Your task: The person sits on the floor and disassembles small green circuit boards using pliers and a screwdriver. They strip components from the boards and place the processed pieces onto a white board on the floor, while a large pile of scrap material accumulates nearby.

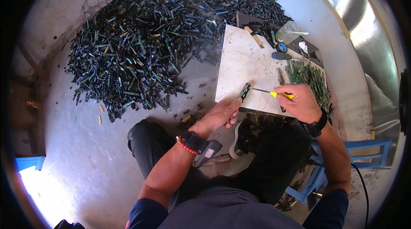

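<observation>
Over the near edge of a white board (235, 57), my left hand (223, 114) pinches a short dark strip with green on it (245, 90). The strip points up and away from my fingers. My right hand (303, 100) is closed round a screwdriver with a yellow handle (274, 94). Its thin metal shaft reaches left, with the tip at or very near the strip; I cannot tell whether they touch. To the right of the board's middle lies a heap of thin green strips (308, 77), just beyond my right hand.
A big pile of dark strips (137, 45) covers the floor ahead and to the left. On the far right of the board are a dark-handled tool (281, 56), a roll of tape with a blue core (281, 48) and a translucent cup (287, 32). A blue chair (368, 144) stands at the right.
</observation>
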`<state>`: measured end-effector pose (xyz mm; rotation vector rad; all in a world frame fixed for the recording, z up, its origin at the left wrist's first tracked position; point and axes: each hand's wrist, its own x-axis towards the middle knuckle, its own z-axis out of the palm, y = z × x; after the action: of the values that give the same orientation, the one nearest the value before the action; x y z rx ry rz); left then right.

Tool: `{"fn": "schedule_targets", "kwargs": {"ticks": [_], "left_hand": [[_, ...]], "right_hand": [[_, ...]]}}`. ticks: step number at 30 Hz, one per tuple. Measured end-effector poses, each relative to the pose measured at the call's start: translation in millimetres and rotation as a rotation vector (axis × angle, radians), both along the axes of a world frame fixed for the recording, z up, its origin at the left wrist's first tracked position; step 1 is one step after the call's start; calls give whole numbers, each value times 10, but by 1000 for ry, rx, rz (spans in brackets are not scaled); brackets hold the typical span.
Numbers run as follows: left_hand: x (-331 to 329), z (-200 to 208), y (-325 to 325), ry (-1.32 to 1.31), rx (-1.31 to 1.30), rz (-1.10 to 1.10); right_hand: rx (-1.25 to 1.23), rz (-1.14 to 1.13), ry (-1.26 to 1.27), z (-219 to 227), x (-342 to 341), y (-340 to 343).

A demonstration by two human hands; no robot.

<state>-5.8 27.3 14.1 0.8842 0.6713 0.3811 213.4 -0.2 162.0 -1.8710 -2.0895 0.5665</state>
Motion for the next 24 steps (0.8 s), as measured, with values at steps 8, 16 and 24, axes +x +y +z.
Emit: {"fn": "schedule_targets", "kwargs": {"ticks": [8,16,24], "left_hand": [[-19,0,10,-32,-2,-10],[24,39,-29,116,148,40],[-13,-1,32,-43,-52,20]], "right_hand": [[-5,13,-71,9,-91,34],[110,197,-251,31,-224,110],[13,72,35,-109,-33,119]]}}
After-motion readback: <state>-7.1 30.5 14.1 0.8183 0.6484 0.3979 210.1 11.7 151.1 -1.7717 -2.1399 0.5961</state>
